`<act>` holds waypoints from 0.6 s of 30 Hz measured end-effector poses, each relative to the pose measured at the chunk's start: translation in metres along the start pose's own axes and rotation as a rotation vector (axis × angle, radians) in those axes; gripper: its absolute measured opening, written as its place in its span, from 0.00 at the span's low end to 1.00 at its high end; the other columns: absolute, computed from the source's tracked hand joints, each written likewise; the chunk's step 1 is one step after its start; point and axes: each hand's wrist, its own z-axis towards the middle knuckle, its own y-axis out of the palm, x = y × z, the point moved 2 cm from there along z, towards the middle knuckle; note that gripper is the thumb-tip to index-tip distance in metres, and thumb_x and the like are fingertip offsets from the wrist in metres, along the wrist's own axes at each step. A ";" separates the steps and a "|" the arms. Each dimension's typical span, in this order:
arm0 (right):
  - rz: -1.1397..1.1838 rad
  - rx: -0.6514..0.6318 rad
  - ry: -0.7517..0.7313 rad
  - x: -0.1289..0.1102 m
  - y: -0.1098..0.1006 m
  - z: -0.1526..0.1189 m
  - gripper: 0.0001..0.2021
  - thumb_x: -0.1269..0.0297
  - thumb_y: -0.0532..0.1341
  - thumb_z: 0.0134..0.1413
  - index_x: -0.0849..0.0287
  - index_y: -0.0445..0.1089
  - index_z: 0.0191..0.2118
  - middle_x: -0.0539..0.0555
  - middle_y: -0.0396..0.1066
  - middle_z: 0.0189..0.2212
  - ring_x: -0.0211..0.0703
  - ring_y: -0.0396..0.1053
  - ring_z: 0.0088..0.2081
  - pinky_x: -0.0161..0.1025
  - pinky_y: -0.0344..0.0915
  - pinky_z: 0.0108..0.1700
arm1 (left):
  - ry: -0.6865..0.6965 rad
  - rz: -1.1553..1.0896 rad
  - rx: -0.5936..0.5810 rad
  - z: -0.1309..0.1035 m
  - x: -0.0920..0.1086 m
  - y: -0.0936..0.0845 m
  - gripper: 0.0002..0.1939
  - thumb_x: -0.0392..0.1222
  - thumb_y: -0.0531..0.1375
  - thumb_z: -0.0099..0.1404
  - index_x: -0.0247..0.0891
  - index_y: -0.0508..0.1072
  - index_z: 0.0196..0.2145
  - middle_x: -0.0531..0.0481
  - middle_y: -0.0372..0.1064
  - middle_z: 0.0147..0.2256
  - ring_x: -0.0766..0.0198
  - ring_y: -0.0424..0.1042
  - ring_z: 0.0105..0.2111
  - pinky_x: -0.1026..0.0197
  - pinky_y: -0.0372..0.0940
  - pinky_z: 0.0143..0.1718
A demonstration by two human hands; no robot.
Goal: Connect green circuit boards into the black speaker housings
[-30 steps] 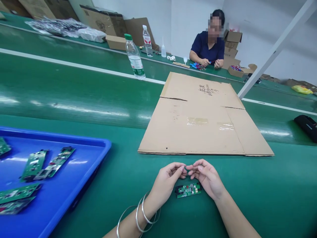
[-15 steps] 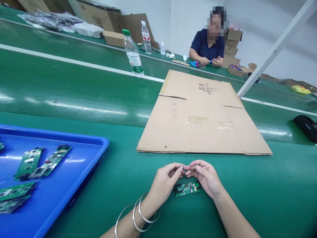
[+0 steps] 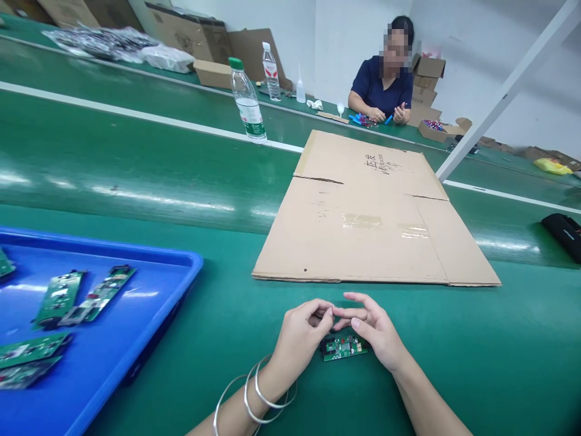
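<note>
One green circuit board (image 3: 345, 348) lies flat on the green surface (image 3: 476, 351), just below your fingertips and between your hands. Your left hand (image 3: 297, 336) is closed in a pinch, thumb against fingers, and you may have something tiny there, but I cannot tell. Your right hand (image 3: 384, 342) is open, fingers loosely spread, with some fingertips meeting the left ones above the board's far edge. The step in hand looks like fine fingertip work beside the board rather than a grip on it; any move onto the board would call for a light hold by its edges, clear of the parts on its face. To your left, more circuit boards (image 3: 59, 300) lie in the blue tray (image 3: 175, 257), some overlapping. Beyond your hands you have a flattened cardboard sheet (image 3: 372, 248), and past its far left corner stands a green-capped bottle (image 3: 251, 115). Across from you, a person (image 3: 381, 91) sits handling small parts.
</note>
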 end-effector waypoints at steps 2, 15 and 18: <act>-0.049 -0.038 -0.003 0.001 0.002 -0.001 0.20 0.57 0.60 0.51 0.53 0.59 0.49 0.56 0.72 0.42 0.42 0.70 0.39 0.46 0.62 0.45 | -0.023 -0.049 0.011 0.000 0.000 -0.001 0.05 0.40 0.59 0.48 0.38 0.72 0.21 0.54 0.70 0.18 0.66 0.68 0.17 0.65 0.63 0.19; 0.258 0.135 -0.015 0.001 -0.003 0.008 0.17 0.63 0.64 0.45 0.57 0.61 0.43 0.54 0.73 0.35 0.41 0.71 0.35 0.40 0.66 0.38 | -0.131 -0.379 0.058 0.010 -0.007 -0.005 0.14 0.45 0.65 0.46 0.33 0.73 0.29 0.47 0.75 0.25 0.58 0.75 0.29 0.60 0.70 0.29; 0.252 0.130 -0.007 0.000 -0.002 0.007 0.17 0.63 0.64 0.45 0.56 0.62 0.42 0.54 0.73 0.35 0.41 0.71 0.35 0.40 0.66 0.38 | -0.138 -0.388 0.050 0.009 -0.006 -0.004 0.15 0.44 0.66 0.44 0.34 0.72 0.30 0.48 0.75 0.24 0.58 0.75 0.29 0.61 0.70 0.29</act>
